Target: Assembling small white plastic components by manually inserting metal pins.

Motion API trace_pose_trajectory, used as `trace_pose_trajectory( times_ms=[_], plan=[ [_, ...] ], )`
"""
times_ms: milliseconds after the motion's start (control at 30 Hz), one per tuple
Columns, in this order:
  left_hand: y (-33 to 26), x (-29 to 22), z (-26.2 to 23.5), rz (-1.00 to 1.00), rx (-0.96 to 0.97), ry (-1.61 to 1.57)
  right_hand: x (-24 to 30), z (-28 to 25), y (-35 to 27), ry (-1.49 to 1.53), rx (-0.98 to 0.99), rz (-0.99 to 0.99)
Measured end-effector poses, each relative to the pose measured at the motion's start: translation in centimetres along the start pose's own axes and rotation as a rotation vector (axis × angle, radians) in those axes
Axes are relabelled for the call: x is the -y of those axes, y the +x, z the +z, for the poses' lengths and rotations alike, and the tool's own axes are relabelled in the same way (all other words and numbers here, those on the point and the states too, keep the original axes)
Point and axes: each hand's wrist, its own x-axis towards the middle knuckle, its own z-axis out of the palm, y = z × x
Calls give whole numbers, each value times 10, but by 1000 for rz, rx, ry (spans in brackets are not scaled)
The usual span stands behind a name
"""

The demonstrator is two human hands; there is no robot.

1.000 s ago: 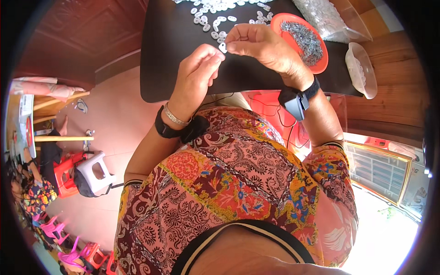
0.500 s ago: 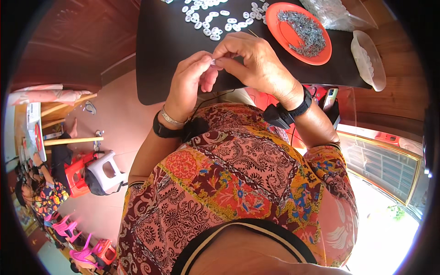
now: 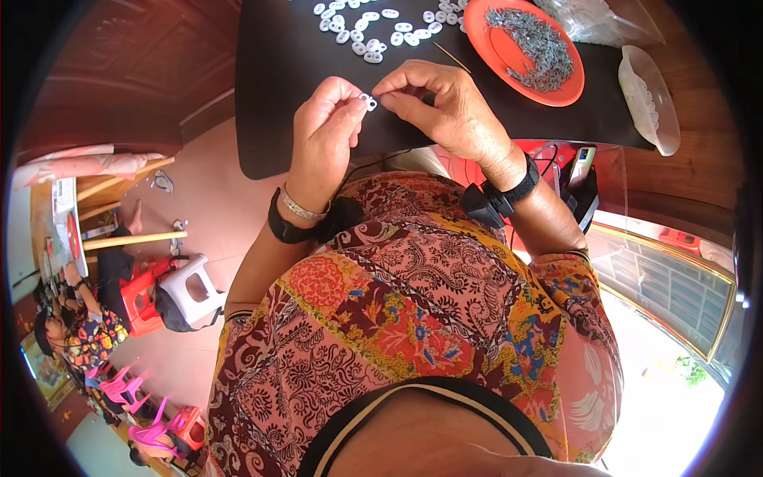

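Note:
Between the thumb and index finger of my left hand [image 3: 327, 119] is a small white oval piece [image 3: 369, 102] with two holes, held over the near part of the black table [image 3: 278, 95]. Just right of it, my right hand [image 3: 445, 102] is pinched, thumb and index finger together; what sits in that pinch is too small to make out. The right fingertips are close to the white piece, with a slight gap. Several similar white oval pieces [image 3: 358, 36] lie scattered beyond my hands. An orange plate [image 3: 477, 49] to the right bears a heap of small grey metal pieces [image 3: 552, 62].
A thin stick [image 3: 451, 57] lies beside the plate. At the far right are a clear plastic bag [image 3: 588, 22] and a translucent tray [image 3: 661, 131] with white pieces. A phone [image 3: 583, 164] rests below the table edge. Another person [image 3: 95, 338] sits at left near a white stool [image 3: 191, 294].
My hands have drawn slightly apart, and the white piece now shows at my left fingertips. Before, the fingers of both hands met around it.

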Motion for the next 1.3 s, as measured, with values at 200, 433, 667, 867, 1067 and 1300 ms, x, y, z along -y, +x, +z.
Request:
trace_pose_trajectory(
  times_ms=[200,433,667,867,1067,1300],
  plan=[
    [-2,7,2,89,25,109,6,1,-1,-88,0,-46],
    [-4,4,-1,-31,117,39,2,2,-3,-165,-14,-83],
    [0,9,-5,-67,246,28,-1,-10,-7,79,136,90],
    [1,15,-5,-83,138,-72,-8,-80,4,-534,-131,-14],
    [1,19,-5,-87,129,-108,-35,-141,43,-1140,56,-138],
    [-2,22,-8,-94,133,-149,-68,-140,38,-1137,-79,-620]
  ],
)
